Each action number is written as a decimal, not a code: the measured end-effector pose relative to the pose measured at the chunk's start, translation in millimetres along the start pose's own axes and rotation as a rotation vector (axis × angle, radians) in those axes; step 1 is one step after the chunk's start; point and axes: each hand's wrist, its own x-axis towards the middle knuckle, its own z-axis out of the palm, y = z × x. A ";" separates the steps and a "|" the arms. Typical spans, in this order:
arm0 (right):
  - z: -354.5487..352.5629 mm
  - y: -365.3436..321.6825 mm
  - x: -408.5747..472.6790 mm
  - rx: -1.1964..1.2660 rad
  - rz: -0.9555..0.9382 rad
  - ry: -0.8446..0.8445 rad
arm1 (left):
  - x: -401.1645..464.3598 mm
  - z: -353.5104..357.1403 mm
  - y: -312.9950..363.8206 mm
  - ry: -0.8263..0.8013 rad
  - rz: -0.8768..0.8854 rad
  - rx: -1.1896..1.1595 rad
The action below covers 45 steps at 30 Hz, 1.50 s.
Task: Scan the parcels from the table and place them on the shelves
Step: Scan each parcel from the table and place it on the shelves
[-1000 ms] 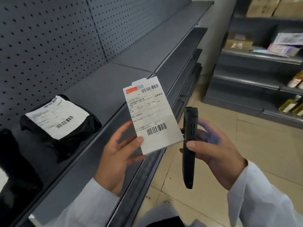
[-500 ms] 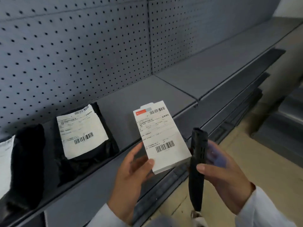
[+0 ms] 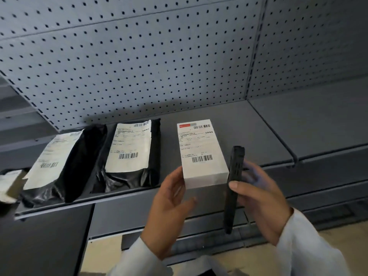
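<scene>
Head view: both hands at the shelf edge.
Left hand (image 3: 169, 206) grips white box (image 3: 202, 154) from below, over shelf (image 3: 268, 124); right hand (image 3: 258, 204) clasps upright black scanner (image 3: 234, 184). Beyond, left: two black bags (image 3: 131, 154), (image 3: 65, 166) lying labelled.

Glossy black plastic mailers (image 3: 127, 156) with matt paper labels lie on a matt grey metal shelf (image 3: 268, 124) under perforated pegboard (image 3: 139, 56).
</scene>
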 end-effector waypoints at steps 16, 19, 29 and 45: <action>6.8 11.0 43.6 0.074 0.046 -0.122 | 17.2 5.4 2.4 0.180 -0.041 0.194; 6.6 12.6 43.4 0.058 0.035 -0.123 | 17.4 4.9 -2.3 0.180 -0.015 0.211; -1.5 14.5 40.9 0.028 0.008 -0.121 | 17.2 5.8 -16.1 0.132 0.030 0.254; -20.4 1.4 33.8 0.131 -0.061 -0.115 | -10.9 14.9 -13.0 0.332 0.142 0.241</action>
